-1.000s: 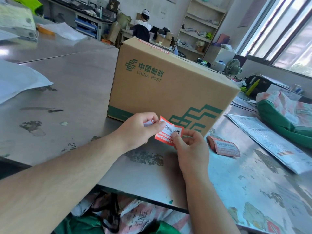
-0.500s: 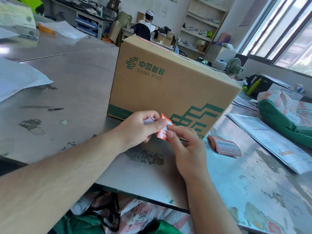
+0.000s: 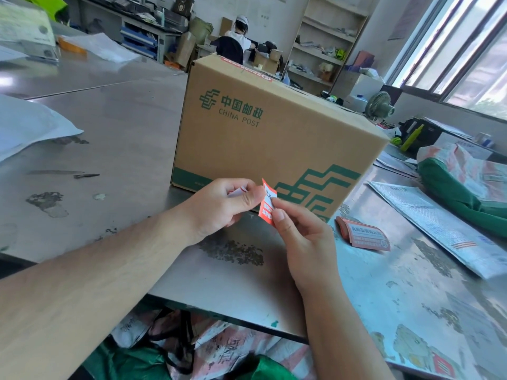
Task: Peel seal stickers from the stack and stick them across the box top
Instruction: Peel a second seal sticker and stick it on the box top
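the seal sticker [image 3: 268,204] is pinched between both thumbs and forefingers, left hand [image 3: 222,207] and right hand [image 3: 299,237], in front of the box [image 3: 274,127]. the sticker stack [image 3: 362,237] lies just right on the steel table [image 3: 123,119]. since a second ago the sticker has turned edge-on.

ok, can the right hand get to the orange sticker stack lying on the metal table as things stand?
Probably yes. The orange sticker stack lies uncovered on the metal table, just right of the right hand, nothing between them. But that hand is pinching the orange seal sticker with the left hand, so it must let go first.
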The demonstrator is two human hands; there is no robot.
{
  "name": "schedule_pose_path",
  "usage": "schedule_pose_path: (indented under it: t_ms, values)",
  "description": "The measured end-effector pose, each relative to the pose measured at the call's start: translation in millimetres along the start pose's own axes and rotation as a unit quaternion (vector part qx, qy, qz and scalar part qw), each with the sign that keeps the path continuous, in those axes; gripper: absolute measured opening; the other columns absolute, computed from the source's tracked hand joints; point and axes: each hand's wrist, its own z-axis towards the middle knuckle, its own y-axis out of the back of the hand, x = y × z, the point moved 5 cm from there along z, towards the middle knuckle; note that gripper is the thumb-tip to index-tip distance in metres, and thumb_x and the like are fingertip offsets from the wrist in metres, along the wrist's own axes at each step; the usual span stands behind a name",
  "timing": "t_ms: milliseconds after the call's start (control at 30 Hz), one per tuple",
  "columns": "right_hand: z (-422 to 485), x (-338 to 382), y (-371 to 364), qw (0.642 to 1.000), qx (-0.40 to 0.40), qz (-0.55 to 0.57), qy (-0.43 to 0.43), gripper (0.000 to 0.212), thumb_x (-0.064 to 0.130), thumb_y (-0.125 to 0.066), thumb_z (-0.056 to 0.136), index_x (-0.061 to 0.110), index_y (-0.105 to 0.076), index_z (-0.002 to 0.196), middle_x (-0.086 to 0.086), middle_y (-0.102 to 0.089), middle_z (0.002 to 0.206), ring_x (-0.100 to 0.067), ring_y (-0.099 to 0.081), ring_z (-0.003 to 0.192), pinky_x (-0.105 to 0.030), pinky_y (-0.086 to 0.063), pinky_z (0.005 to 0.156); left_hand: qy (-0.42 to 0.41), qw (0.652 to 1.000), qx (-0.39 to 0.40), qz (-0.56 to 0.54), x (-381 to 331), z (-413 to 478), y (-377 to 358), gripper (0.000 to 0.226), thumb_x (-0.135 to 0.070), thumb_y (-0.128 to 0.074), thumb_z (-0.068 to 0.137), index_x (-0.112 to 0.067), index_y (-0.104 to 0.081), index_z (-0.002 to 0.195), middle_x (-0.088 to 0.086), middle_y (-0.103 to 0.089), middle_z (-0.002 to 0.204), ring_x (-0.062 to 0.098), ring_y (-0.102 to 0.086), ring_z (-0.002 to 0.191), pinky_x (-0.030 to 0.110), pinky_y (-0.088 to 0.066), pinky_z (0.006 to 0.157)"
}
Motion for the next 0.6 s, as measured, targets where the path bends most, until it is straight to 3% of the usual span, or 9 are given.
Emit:
schedule_pose_path:
  t_ms: [200,467,600]
  values:
    - [-1.0,3.0,0.3,1.0,0.009,-0.004,0.006,0.02,0.011,-0.067,0.092,0.012,-0.077,0.11,0.002,-0.078,0.103,-0.005,-0.07,0.095,-0.016,-0.05,0.084,0.011,1.0,-0.002,0.011,6.9,2.8,3.3,0.04,-0.049,-0.055,0.092,-0.011,-0.07,0.091,-0.001,-0.029,0.065,0.012,-0.025,0.055,0.027,-0.019,0.051]
    - [-2.0,4.6,-0.6,1.0,0.006,0.009,0.016,0.02,0.015,-0.068,0.09,0.016,-0.077,0.109,-0.001,-0.078,0.097,-0.006,-0.069,0.086,-0.018,-0.052,0.08,0.011,1.0,0.0,0.003,3.2,1.2,1.5,0.031,-0.05,-0.058,0.086,-0.023,-0.07,0.083,-0.001,-0.033,0.064,0.017,-0.022,0.057,0.034,-0.015,0.053]
    - [-2.4,4.1,-0.7,1.0,0.004,0.009,0.016,0.026,0.022,-0.067,0.088,0.015,-0.077,0.11,0.001,-0.078,0.101,-0.009,-0.071,0.092,-0.022,-0.054,0.084,0.022,1.0,0.0,0.012,3.9,1.9,1.6,0.042,-0.048,-0.056,0.085,-0.009,-0.068,0.09,-0.003,-0.038,0.063,0.012,-0.025,0.055,0.025,-0.018,0.049]
